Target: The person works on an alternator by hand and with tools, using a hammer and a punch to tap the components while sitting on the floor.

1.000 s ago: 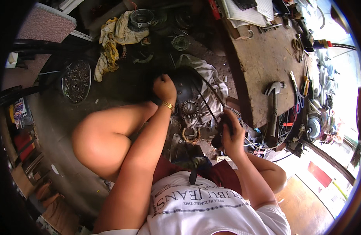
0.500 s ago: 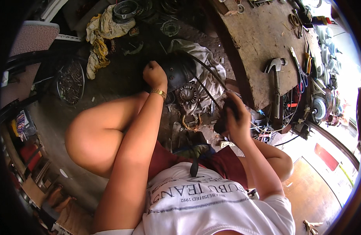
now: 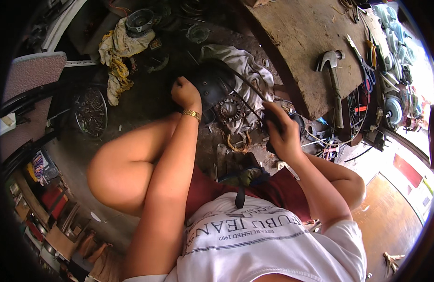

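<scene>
A dark, dome-like black part with small holes (image 3: 210, 87) rests by a crumpled pale cloth (image 3: 240, 63). My left hand (image 3: 185, 91) is closed at its left side; what the fingers grip is hidden. My right hand (image 3: 282, 131) is wrapped around a dark object, too shadowed to name, where two long black strips (image 3: 247, 105) run down from the black part. A toothed metal ring (image 3: 230, 108) lies on the cloth below the black part, between my hands.
A worn wooden bench (image 3: 297, 28) at upper right holds a claw hammer (image 3: 332, 61) and scissors (image 3: 367, 77). A pan of small metal bits (image 3: 90, 113) sits at left, near stained rags (image 3: 118, 70). My bent legs flank the work; parts and cables clutter the right.
The view has shifted, with the bench and hammer higher in the picture. Both hands stay closed in much the same places around the black part and strips.
</scene>
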Demonstrator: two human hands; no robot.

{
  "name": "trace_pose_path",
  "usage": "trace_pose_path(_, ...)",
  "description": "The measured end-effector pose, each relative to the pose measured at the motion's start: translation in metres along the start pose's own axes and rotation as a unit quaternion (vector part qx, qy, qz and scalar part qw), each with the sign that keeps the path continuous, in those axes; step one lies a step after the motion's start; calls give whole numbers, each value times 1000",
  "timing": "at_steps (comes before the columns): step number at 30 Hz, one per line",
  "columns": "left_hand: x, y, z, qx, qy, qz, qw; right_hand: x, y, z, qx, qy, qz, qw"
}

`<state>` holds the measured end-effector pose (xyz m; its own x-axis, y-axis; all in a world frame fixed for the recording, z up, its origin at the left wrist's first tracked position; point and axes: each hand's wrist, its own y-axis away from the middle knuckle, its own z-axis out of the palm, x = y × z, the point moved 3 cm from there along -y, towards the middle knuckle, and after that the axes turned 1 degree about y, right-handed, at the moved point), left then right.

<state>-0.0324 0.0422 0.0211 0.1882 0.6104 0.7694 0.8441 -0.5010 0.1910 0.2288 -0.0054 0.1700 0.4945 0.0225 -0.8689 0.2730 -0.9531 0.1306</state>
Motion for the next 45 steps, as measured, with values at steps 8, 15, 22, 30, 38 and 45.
trace_pose_path(8,4,0,8,-11,11,-54,998,26,-98,83,30,-39,10,999)
trace_pose_path(15,4,2,6,-30,36,-27,999,10,2,-1,-3,-48,16,999)
trace_pose_path(22,10,-6,9,-13,2,-51,999,44,-99,79,44,-94,-14,995)
trace_pose_path(30,10,5,3,-14,42,-54,998,0,7,-11,-2,-40,29,999)
trace_pose_path(38,19,-13,6,-17,-53,-124,991,36,-93,88,69,-81,-20,994)
trace_pose_path(45,14,8,0,-26,76,-49,996,11,1,2,1,-40,20,999)
